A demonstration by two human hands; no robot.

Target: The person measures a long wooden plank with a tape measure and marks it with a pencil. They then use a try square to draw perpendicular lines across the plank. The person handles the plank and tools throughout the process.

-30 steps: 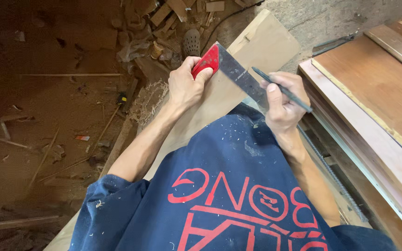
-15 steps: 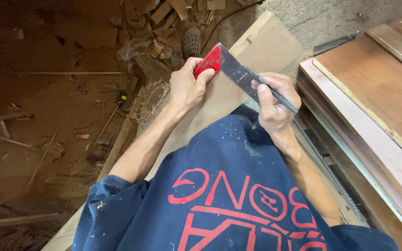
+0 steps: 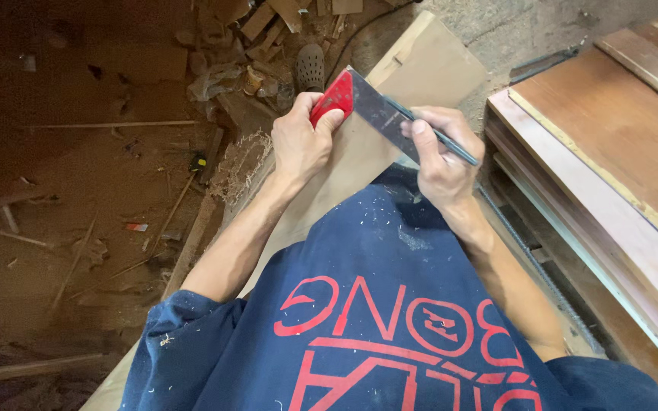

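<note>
Near the upper middle of the frame, the left hand (image 3: pixel 302 141) is closed around the red stock of a try square (image 3: pixel 359 103), pressing it against the left edge of a pale board (image 3: pixel 428 65) that runs diagonally from the lower left up toward the top centre. The square's dark metal blade lies flat across the board, pointing toward the right. The right hand (image 3: pixel 439 156) is closed in a writing grip on a pencil (image 3: pixel 436 133), whose shaft rests along the blade's near edge. Compared with a second ago, the right hand has slid up along the blade toward the red stock, so the pencil now sits closer to the middle of the board; the left hand and the square have stayed put. That reads as a line being drawn across the board, with the stroke well along. Stacked brown boards (image 3: pixel 611 137) fill the right side; wood scraps (image 3: pixel 268 23) and shavings litter the floor (image 3: pixel 78 175) at left.
</note>
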